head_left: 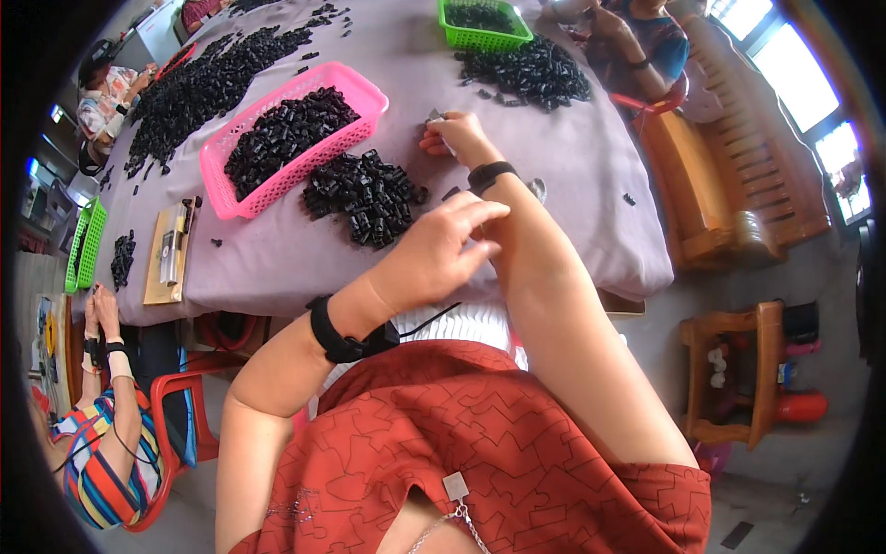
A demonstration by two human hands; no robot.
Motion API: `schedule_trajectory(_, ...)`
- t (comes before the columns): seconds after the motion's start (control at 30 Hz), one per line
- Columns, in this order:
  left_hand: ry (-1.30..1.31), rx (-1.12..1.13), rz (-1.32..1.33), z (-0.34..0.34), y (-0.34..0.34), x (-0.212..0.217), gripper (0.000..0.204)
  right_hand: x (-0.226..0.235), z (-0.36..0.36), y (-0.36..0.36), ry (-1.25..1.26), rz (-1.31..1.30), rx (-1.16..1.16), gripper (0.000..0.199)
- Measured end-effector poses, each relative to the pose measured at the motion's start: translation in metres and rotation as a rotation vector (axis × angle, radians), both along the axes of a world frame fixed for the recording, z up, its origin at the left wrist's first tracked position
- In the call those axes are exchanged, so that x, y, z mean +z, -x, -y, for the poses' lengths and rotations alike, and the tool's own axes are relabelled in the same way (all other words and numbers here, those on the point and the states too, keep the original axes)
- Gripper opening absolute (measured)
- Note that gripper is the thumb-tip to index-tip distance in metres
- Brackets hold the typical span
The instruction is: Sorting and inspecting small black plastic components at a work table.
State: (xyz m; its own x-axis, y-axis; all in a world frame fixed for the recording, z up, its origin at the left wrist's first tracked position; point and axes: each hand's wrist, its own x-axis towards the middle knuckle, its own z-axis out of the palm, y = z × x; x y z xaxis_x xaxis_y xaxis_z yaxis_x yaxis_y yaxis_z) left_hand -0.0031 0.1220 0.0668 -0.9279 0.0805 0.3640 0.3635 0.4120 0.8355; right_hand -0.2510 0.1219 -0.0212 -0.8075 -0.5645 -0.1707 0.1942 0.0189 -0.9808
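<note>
Right now the right hand, upper centre of frame, sits on the grey tablecloth w/ fingers curled round a small pale-grey piece at the fingertips; closed pinch, though what the piece is can't be told at this size. Left hand, mid-frame, rests against the right forearm, fingers loosely bent, apparently holding nothing, tho the palm side is hidden so can't be sure. Just left of the right hand lies a loose heap of small black parts, and beside that, upper left of centre, a pink basket full of the same. A green basket and another black pile sit at top centre, near another person's arm. Risks, as a guess: the pinched piece is tiny and could slip out and roll off the cloth edge at right; the left arm crossing over could also nudge the heap and scatter parts toward the table's near edge.
</note>
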Motion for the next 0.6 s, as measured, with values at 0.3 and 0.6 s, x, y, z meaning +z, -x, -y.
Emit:
schedule_trajectory(0.3, 0.021, -0.097, -0.006, -0.023, -0.018, 0.012, 0.033, -0.001, -0.003, -0.001, 0.024, 0.010, 0.003, 0.012)
schedule_trajectory(0.6, 0.144, -0.235, -0.131, -0.046, -0.027, 0.022, 0.026, -0.001, -0.006, -0.001, 0.016, 0.005, 0.032, 0.012)
